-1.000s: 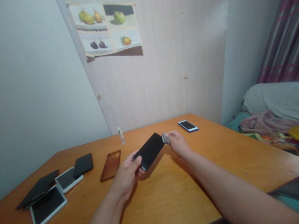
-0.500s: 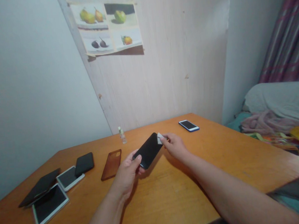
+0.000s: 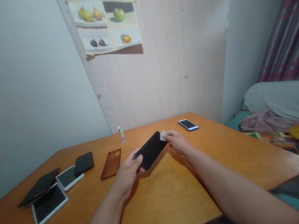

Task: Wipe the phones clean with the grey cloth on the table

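While a black phone [image 3: 152, 150] is hovering just below the frame's centre, the left hand [image 3: 128, 168] is holding its lower end, grip closed; the right hand [image 3: 177, 142] is pinching a white scrap [image 3: 162, 136] at the phone's top, and a brown case [image 3: 111, 165] is lying farther left.

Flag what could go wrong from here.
1. The black phone is held above the table, gripped near one end by the left hand; pressing the far end with the white piece in the right hand might twist it loose.
2. The brown case lies apart on the table, so it likely wouldn't cushion a drop.
3. The small upright bottle could tip if bumped.
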`<state>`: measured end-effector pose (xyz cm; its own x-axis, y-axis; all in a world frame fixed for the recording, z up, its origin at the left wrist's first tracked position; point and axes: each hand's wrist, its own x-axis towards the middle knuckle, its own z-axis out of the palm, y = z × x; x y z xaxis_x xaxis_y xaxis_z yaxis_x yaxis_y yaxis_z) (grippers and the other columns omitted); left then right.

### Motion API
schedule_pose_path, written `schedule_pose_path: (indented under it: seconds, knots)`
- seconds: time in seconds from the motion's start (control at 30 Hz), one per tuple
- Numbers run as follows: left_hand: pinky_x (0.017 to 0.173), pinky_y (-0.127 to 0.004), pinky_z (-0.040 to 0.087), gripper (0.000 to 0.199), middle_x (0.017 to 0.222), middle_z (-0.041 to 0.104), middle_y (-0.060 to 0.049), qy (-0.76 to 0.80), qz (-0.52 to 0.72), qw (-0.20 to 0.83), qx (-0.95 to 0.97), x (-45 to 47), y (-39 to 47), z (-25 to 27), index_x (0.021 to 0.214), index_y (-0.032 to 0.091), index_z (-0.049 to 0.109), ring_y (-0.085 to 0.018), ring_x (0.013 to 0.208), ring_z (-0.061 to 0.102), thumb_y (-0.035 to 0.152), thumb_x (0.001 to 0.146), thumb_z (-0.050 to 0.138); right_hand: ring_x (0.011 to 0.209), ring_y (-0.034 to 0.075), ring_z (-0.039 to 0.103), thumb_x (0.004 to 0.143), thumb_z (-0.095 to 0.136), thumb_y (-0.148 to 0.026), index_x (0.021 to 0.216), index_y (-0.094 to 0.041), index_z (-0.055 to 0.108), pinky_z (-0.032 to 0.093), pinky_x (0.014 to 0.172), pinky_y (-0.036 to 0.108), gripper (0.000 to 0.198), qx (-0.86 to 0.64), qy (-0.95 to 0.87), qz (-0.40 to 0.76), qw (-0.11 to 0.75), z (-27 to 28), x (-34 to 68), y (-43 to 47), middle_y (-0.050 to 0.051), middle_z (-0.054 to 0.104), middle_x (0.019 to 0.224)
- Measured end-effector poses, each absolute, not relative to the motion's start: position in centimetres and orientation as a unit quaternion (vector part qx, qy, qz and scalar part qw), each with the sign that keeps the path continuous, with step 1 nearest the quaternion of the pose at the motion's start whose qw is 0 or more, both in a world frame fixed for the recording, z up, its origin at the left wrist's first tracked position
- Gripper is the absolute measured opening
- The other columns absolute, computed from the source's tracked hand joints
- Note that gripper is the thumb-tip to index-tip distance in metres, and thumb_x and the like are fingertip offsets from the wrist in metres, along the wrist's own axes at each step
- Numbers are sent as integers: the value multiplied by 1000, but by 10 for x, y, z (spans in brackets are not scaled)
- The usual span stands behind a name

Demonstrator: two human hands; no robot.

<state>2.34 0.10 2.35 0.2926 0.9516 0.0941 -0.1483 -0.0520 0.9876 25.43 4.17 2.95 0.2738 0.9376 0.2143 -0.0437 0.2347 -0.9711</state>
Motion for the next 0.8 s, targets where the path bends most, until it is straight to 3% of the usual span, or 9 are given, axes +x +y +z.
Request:
schedule_pose_path:
  seconds: [0.13, 0.3, 0.5, 0.67, 0.8]
  knots:
    - [53, -19, 37, 54, 83, 65, -1, 374, 467, 576, 557, 21, 3, 23, 127, 18, 63, -7, 55, 48, 42, 80, 76, 65, 14, 53, 64, 75, -45, 76, -20, 67, 38, 61, 26, 28, -454, -489, 403, 627, 26, 254, 45, 0, 65, 68]
    - [52, -18, 36, 55, 78, 63, -1, 373, 452, 587, 559, 21, 5, 20, 129, 17, 61, -7, 55, 47, 41, 82, 74, 60, 15, 49, 70, 73, -50, 57, -20, 60, 37, 60, 28, 35, -461, -501, 388, 621, 19, 260, 51, -1, 57, 57]
    - [51, -18, 35, 57, 78, 64, 0, 378, 456, 596, 542, 19, 6, 21, 125, 18, 64, -7, 53, 47, 42, 76, 79, 66, 16, 54, 65, 76, -44, 72, -20, 68, 41, 65, 28, 26, -451, -534, 389, 600, 15, 259, 53, 0, 64, 68]
    - [53, -19, 37, 54, 77, 65, -1, 381, 439, 592, 559, 19, 5, 22, 126, 18, 64, -8, 54, 50, 40, 78, 77, 59, 14, 47, 72, 70, -49, 58, -21, 57, 36, 58, 26, 34, -471, -530, 367, 602, 13, 261, 53, -2, 55, 56]
    - [52, -19, 36, 55, 78, 64, -1, 393, 446, 571, 567, 16, 6, 23, 127, 18, 63, -8, 56, 49, 43, 79, 75, 63, 14, 52, 69, 71, -45, 74, -20, 64, 40, 63, 27, 27, -451, -538, 395, 592, 13, 258, 52, -1, 62, 67]
